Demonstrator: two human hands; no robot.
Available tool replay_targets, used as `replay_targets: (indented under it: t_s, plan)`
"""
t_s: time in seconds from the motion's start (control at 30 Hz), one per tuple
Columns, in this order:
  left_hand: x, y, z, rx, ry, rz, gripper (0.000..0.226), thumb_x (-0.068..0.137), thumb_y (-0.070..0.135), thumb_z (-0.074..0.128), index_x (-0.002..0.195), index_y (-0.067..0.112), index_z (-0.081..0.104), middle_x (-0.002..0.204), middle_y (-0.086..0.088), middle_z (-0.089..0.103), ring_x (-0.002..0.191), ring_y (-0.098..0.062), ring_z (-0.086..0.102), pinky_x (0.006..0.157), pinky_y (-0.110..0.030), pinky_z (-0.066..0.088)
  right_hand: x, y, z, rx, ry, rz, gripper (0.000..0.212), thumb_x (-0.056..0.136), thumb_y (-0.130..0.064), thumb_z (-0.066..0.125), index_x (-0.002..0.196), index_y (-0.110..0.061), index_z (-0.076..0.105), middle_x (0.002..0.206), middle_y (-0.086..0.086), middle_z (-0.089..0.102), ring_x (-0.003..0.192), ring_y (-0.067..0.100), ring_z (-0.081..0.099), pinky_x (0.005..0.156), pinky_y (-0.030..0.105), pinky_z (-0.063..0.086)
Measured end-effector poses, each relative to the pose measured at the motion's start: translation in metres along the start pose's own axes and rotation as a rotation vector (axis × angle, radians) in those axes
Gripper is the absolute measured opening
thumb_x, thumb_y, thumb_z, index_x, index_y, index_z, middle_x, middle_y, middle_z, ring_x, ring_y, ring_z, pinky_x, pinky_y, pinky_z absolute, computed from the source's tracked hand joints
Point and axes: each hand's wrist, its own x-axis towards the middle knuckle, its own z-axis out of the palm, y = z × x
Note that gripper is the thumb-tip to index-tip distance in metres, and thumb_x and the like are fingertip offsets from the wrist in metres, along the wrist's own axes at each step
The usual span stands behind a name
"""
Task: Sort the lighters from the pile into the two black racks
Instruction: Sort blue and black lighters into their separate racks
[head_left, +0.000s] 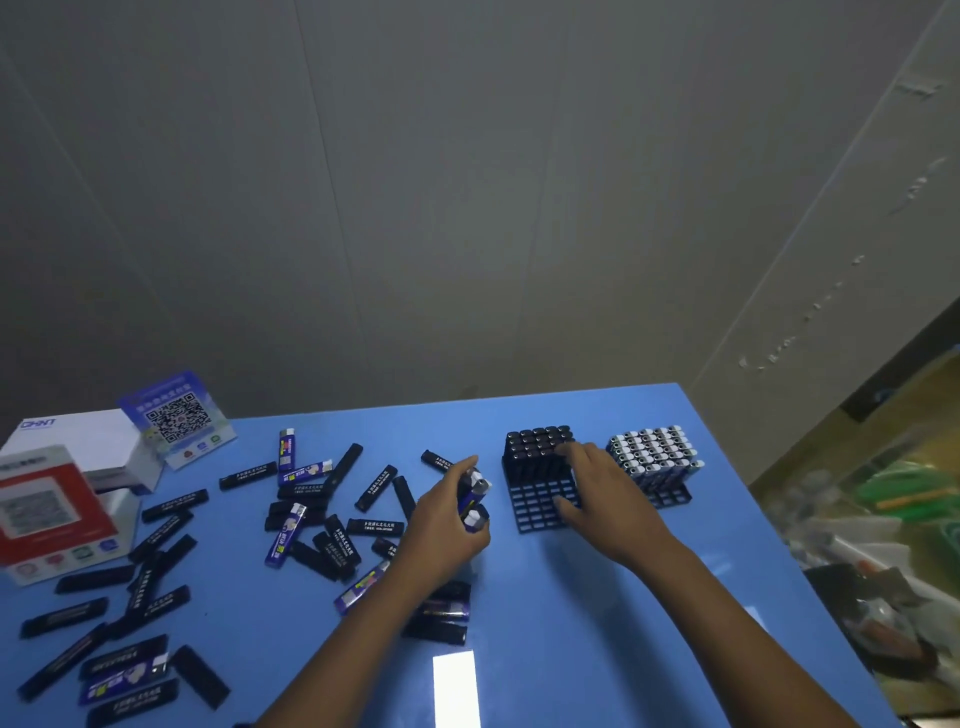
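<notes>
Lighters (332, 525) lie scattered over the blue table (597, 623), black and blue ones mixed, spreading left of the left hand (447, 519) and under its forearm. Beyond them to the far left stand white and red boxes (67, 488) and a QR-code card (176, 418). Under the right hand (597, 488) sits the nearer black rack (540, 506), its back rows filled with black lighters; the 2nd rack (655, 462), just right of that hand, holds white-topped blue ones. The right hand's spread fingers rest on the nearer rack. The left hand grips a small bunch of blue lighters (474, 499).
</notes>
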Motion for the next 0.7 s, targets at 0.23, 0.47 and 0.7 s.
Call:
replay_targets:
  t_s: [0.23, 0.47, 0.7]
  plan:
    - [-0.009, 0.043, 0.056, 0.001, -0.019, 0.031, 0.088, 0.074, 0.008, 0.068, 0.145, 0.045, 0.031, 0.095, 0.015, 0.065, 0.078, -0.002, 0.064, 0.072, -0.019, 0.054, -0.002, 0.047, -0.033, 0.162, -0.063, -0.069, 0.038, 0.094, -0.031, 0.063, 0.129, -0.022, 0.048, 0.124, -0.006, 0.052, 0.114, 0.011, 0.050, 0.094, 0.032, 0.047]
    - [-0.013, 0.071, 0.115, 0.113, 0.019, -0.004, 0.100, 0.074, 0.015, 0.068, 0.153, 0.044, 0.014, 0.080, 0.003, 0.062, 0.071, -0.014, 0.060, 0.061, -0.027, 0.050, -0.009, 0.089, -0.050, 0.541, -0.162, -0.018, 0.003, 0.093, -0.023, 0.068, 0.095, -0.024, 0.066, 0.085, -0.007, 0.068, 0.080, 0.006, 0.064, 0.076, 0.035, 0.057]
    - [-0.029, 0.094, 0.146, 0.174, 0.028, -0.036, 0.100, 0.078, 0.017, 0.067, 0.155, 0.042, 0.009, 0.086, 0.017, 0.057, 0.073, -0.004, 0.054, 0.059, -0.014, 0.038, -0.026, 0.094, -0.060, 0.735, -0.316, -0.004, 0.009, 0.093, -0.028, 0.069, 0.092, -0.020, 0.070, 0.085, 0.002, 0.075, 0.079, 0.014, 0.070, 0.074, 0.027, 0.053]
